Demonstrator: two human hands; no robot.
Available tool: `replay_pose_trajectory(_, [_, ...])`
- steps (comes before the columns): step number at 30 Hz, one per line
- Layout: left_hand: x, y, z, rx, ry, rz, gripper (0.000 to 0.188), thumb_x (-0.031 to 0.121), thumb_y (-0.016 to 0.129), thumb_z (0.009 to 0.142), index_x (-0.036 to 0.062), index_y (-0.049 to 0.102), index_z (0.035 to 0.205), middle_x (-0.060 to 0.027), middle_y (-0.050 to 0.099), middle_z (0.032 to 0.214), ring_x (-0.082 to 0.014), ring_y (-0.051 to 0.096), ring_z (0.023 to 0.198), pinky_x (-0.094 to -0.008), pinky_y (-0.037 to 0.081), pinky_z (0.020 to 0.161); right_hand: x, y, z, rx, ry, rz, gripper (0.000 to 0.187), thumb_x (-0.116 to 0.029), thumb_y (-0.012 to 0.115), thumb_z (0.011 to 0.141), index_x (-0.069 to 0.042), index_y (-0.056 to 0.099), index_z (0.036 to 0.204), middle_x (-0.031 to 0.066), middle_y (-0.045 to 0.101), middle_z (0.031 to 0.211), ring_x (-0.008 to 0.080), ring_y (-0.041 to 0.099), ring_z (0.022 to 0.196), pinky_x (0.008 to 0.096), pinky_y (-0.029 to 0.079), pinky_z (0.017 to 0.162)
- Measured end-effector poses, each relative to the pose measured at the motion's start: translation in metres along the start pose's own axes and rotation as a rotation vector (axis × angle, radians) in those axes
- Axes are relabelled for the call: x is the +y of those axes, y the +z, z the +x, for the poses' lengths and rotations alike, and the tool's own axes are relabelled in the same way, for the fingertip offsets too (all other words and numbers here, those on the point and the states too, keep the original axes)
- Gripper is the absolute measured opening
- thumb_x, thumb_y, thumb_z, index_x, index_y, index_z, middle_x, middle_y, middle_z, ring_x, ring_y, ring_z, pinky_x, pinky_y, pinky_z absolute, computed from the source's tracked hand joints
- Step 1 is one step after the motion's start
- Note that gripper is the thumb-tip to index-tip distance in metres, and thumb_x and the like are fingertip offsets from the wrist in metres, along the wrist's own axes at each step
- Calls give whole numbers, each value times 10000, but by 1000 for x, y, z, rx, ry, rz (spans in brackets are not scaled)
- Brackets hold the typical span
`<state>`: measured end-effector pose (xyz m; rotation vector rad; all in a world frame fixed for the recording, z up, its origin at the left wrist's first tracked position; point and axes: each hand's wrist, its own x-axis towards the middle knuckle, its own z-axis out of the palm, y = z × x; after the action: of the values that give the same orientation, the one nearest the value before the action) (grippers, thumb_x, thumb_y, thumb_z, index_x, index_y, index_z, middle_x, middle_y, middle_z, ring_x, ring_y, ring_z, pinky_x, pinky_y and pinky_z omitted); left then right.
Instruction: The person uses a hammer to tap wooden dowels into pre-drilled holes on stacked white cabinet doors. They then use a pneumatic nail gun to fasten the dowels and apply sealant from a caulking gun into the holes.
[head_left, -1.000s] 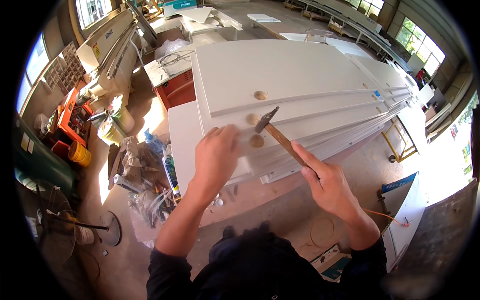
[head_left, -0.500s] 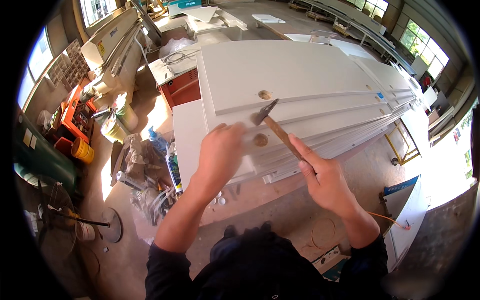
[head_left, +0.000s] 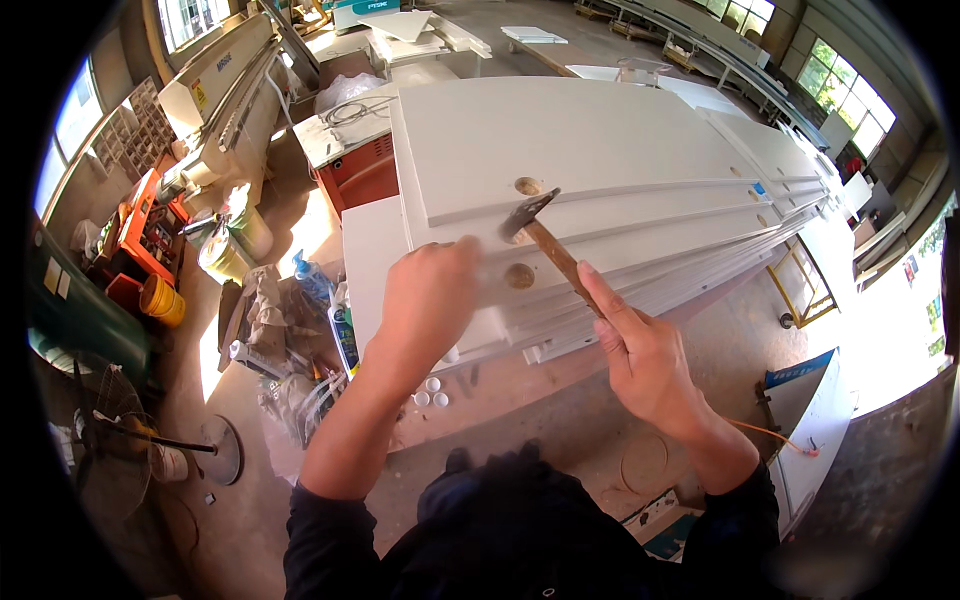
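My right hand (head_left: pixel 648 365) is wrapped round the wooden handle of a hammer (head_left: pixel 556 254), its thumb and forefinger stretched along the handle. The dark metal head is over the front edges of stacked white boards (head_left: pixel 570 130), between two round recesses in them. Just left of the hammer head, my left hand (head_left: pixel 428 300) has its fingers curled together above the boards. Its fingertips are smeared by motion, and what they may hold cannot be made out. A round recess (head_left: pixel 519 276) shows bare brown material near that hand.
Small white round pieces (head_left: pixel 432 385) lie below the stack. Left of it are a blue pump bottle (head_left: pixel 313 280), tubes and crumpled wrapping. A fan (head_left: pixel 215 450) stands on the floor at far left, near a yellow bucket (head_left: pixel 163 299). A yellow-framed trolley (head_left: pixel 800 285) is on the right.
The hammer head has shifted slightly down and left, and the handle is tilted a little differently. My left hand has moved slightly left and stays closed.
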<state>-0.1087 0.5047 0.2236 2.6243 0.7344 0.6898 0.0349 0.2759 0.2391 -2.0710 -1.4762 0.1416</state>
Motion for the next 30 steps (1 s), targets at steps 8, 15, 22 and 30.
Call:
replay_pose_trajectory(8, [-25,-11,-22,123,-62,-165,240,21,773,834,1,725,1069,-167,792,956,-343,772,890,-411,595,791,1,-1,-3,116,-117,26,633,-31,598,1032,-197,471,1630,250,748,1098,455,718,856,470,580,755])
replay_pose_trajectory(15, [-37,-22,-31,204,-172,-278,228,23,800,854,13,724,1069,-147,796,956,-305,778,858,-403,589,782,1,0,5,15,-41,-23,641,-15,620,1013,-234,513,1606,244,745,1057,442,711,828,450,571,750])
replay_pose_trajectory(22, [-48,-31,-50,259,-217,-305,225,-2,786,873,-15,723,1089,-161,789,947,-268,772,816,-365,582,739,-4,3,-3,11,-64,-75,653,-4,620,1004,-217,503,1610,253,729,965,448,686,777,449,561,719])
replay_pose_trajectory(30, [-55,-19,-78,265,-348,-602,235,-17,775,898,-13,742,1131,-74,764,911,-152,719,789,-291,557,708,17,9,-15,112,87,167,431,-119,658,1039,-53,593,1460,93,620,717,196,572,603,328,474,611])
